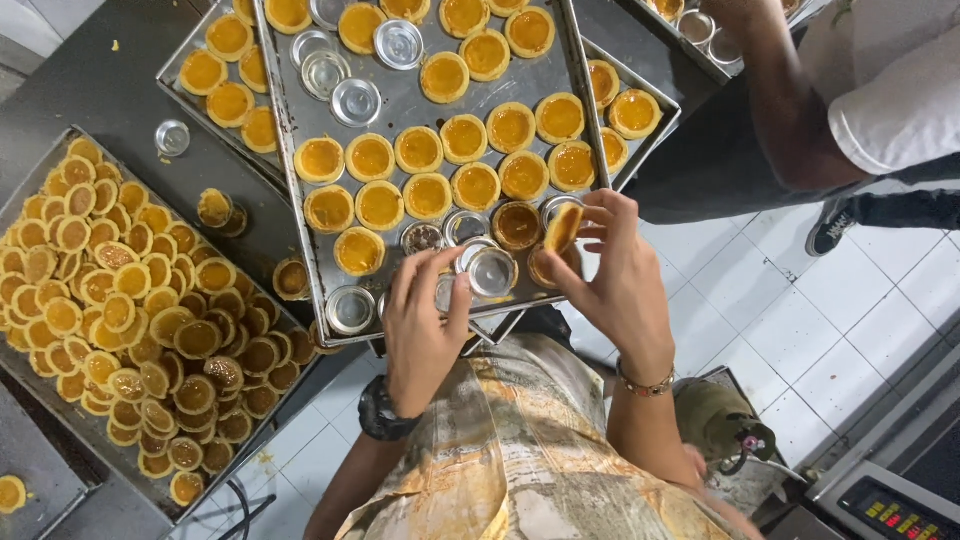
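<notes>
A metal baking tray point(300, 200) lies tilted on top of other trays, holding several yellow tarts point(428, 195) in small tins and some empty round tins point(355, 102). My right hand point(615, 285) pinches one tart point(563, 227) tilted on edge, lifted out above its tin at the tray's near edge. My left hand point(425, 320) rests at the same edge, fingers curled on an empty shiny tin point(490, 270) with stacked tins beneath.
A big tray point(20, 185) at the left is heaped with several unmoulded tarts. Loose tins and tarts lie on the dark table point(110, 80). Another person's arm point(790, 110) reaches over a tray at the upper right. White tiled floor lies below right.
</notes>
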